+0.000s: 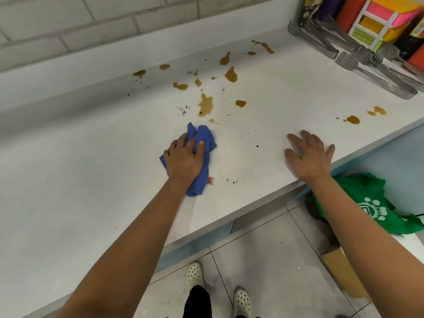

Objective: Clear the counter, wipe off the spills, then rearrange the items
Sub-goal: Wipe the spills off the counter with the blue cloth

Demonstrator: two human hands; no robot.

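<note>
A crumpled blue cloth (205, 137) lies on the white counter (91, 180), and my left hand (184, 158) presses down on it with the fingers curled over its folds. Brown spills (205, 106) are scattered across the counter beyond the cloth, toward the wall, with more brown spots (353, 119) at the right. Small black specks (182, 110) dot the surface among them. My right hand (309, 153) rests flat on the counter near its front edge, fingers spread, holding nothing.
A grey basket (344, 45) with colourful boxes and packets stands at the counter's far right. A green bag (371, 203) and a cardboard box (344, 269) sit on the tiled floor below. A white brick wall (68, 24) backs the counter.
</note>
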